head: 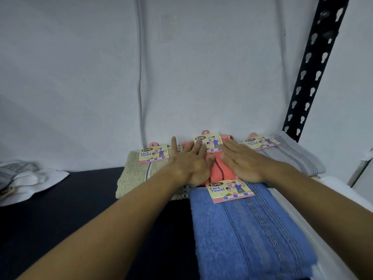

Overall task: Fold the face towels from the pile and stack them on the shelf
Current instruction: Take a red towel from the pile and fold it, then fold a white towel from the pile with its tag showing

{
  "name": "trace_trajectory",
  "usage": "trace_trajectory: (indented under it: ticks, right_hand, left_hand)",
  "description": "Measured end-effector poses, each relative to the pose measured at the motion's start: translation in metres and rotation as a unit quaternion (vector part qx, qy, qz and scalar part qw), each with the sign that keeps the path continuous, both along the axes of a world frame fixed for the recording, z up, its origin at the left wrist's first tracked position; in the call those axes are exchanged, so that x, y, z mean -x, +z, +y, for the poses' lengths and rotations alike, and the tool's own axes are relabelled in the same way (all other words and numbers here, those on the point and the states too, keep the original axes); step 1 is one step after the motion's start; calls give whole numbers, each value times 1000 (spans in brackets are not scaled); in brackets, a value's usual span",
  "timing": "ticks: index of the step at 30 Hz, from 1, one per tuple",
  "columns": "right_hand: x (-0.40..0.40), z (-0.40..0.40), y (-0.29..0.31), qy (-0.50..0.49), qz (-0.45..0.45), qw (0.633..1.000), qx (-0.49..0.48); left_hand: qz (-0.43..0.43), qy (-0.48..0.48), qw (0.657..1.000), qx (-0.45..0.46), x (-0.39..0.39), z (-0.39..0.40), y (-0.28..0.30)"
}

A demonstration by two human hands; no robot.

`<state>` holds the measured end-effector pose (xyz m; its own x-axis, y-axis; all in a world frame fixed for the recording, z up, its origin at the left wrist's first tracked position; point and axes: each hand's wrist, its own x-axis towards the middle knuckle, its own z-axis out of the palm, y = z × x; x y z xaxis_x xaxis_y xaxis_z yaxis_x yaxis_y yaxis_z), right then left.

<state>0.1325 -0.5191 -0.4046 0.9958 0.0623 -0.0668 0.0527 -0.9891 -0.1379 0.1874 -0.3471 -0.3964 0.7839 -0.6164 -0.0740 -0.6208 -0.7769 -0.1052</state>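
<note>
Pressing down on the folded coral towel [220,168], both hands lie flat with fingers straight: the left hand [191,160] covers its left side, the right hand [240,164] its right, and neither grips anything. The coral towel sits at the back of the dark shelf [80,199], against the pale wall [181,67], with its paper "Face Towel" label [209,142] showing just beyond the fingertips.

Around it lie other folded towels, each carrying the same kind of label: a beige towel [133,174] just to its left, a grey striped towel [296,156] to its right, and a blue towel [248,229] in front, whose far edge overlaps or butts against the coral one (which of the two I cannot tell). Far to the left, a loose heap of white and grey cloth [24,178] rests on the same surface; this looks like the unfolded pile. A black perforated upright [314,67] of the shelving rises at the right.

I judge this to be the placing step, the coral towel being smoothed and squared into its spot. The next move calls for lifting both hands clear without dragging the fold open, then reaching left to the pile for another towel.
</note>
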Motion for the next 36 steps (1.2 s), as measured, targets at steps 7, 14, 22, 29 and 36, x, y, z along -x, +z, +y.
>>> trace_trajectory:
  ticks: [7,14,22,29,36]
  right_hand:
    - [-3,4,1,-19,60,998,18]
    - [-1,6,11,-6,26,999,48]
    - [18,75,35,44,-186,982,-4]
    - [18,203,23,167,-238,954,-66]
    - [17,345,-4,222,-149,953,-143]
  left_hand:
    - [26,4,999,-39,-2,0,0]
    - [-11,-30,999,37,2,8,12]
    - [-112,-47,982,143,32,104,43]
    - [-154,47,974,159,68,257,27]
    - [-211,155,953,153,90,391,-2]
